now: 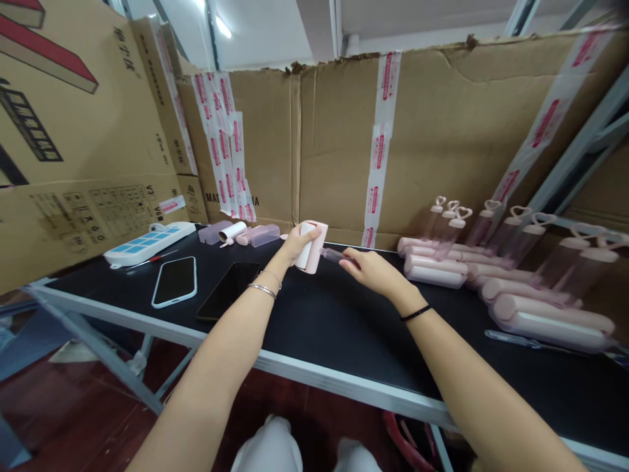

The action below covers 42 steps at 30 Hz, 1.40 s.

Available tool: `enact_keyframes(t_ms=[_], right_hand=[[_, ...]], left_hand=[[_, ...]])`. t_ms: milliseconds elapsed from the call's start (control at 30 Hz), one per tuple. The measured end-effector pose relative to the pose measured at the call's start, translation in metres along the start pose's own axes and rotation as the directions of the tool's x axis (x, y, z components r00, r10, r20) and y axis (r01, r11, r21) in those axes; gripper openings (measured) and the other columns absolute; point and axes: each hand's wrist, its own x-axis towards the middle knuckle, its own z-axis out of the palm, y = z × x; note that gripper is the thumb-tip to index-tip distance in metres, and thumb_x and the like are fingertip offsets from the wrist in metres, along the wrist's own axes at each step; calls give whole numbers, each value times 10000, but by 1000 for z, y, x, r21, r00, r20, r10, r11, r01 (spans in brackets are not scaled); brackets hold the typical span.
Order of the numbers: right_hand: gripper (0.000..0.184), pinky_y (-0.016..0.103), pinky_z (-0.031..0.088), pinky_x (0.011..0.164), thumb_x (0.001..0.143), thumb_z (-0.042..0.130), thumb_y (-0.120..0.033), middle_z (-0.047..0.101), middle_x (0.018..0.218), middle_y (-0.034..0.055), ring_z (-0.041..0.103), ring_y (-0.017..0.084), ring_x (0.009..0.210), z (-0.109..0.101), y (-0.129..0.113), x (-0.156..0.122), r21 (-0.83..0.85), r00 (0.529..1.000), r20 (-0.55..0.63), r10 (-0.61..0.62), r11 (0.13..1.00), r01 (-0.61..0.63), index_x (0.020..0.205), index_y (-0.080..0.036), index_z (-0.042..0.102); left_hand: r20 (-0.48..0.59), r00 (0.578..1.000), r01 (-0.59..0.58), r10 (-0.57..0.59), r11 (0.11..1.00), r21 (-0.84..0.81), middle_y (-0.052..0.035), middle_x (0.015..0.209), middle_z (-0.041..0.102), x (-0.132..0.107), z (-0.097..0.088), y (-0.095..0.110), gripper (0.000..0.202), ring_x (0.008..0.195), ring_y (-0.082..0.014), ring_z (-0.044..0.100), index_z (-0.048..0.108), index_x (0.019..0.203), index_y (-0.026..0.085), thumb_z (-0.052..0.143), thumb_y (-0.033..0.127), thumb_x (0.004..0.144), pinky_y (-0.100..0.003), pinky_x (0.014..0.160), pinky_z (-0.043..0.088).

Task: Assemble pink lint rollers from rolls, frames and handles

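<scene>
Above the middle of the black tabletop, my left hand [295, 244] is closed around a pink and white lint roller [313, 248]. My right hand [376, 269] is closed on a slim translucent handle [335, 255], whose far end meets the roller's right side. My palm hides the near end of that handle. To the right stand several similar pink lint rollers [437, 270], lying flat with translucent handles that rise upright and end in heart-shaped loops. The nearest of them [550, 318] shows a white strip along its front.
On the left lie a white and blue power strip [150, 244], a red screwdriver [153, 259], a light-blue-edged phone [175, 280] and a dark tablet [228, 288]. Roller parts [255, 236] sit at the back. A clear pen-like tool [514, 338] lies right. Cardboard walls [334, 144] enclose the table.
</scene>
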Motion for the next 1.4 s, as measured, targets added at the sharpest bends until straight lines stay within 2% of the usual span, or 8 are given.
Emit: enact_keyframes(t_ms=[367,567,767,967,1067,1133,1300,1400], right_hand=[[319,299,397,639,971,302,-389,695,995,134,668,275,886,10,-8,-2,-195,992,104,72,980,-51,1120,-186,497],[414,330,432,670,922,388,-492,688,1009,166,664,311,914,18,0,1,-163,965,174,199,972,-171,1116,-159,539],[412,360,431,694,886,438,-463,675,1046,171,652,320,931,18,21,1,-169,950,78,303,943,-287,1166,-175,530],[284,305,402,663,818,511,-331,677,1016,114,648,258,884,26,26,1,-87,950,208,233,972,-219,1059,-194,573],[226,290,384,638,783,545,-331,674,983,98,638,241,859,25,24,-1,-98,942,271,197,979,-177,959,-197,591],[204,283,378,634,777,550,-330,674,963,89,632,226,840,22,23,-1,-89,939,291,181,983,-162,923,-195,592],[210,259,389,635,752,592,-324,678,932,69,620,185,783,19,31,-1,10,928,338,156,986,-169,913,-189,589],[149,266,395,662,755,572,-260,682,939,73,620,192,804,21,36,1,9,932,341,125,991,-136,878,-184,607]], left_hand=[[4,999,-43,43,987,157,-27,791,621,-1,10,-14,375,672,-119,562,611,881,158,749,426,659,-266,661,465],[170,977,-163,131,967,194,-45,957,669,-6,39,-21,288,891,-190,617,647,935,242,748,338,683,-323,830,481],[-209,976,21,56,936,350,-93,978,670,1,0,-20,321,1089,-290,580,629,864,215,786,257,586,-408,1018,364],[-488,872,354,-46,748,562,-217,1059,623,0,-52,2,387,1289,-497,340,499,618,166,819,104,409,-630,1060,119],[-526,850,360,34,692,626,-299,1296,481,3,-70,11,302,1360,-461,238,570,834,113,733,107,580,-583,1095,70],[-531,842,368,97,618,695,-258,1426,373,6,-84,11,416,1411,-389,148,538,1100,111,643,133,698,-546,1116,61],[-537,844,527,5,176,831,-160,1509,300,12,-108,-3,725,1420,-372,135,281,1433,200,594,358,798,-538,1115,106],[-502,864,501,39,42,865,-203,1466,337,14,-105,-10,729,1372,-387,255,365,1397,190,627,451,770,-521,1093,182]])
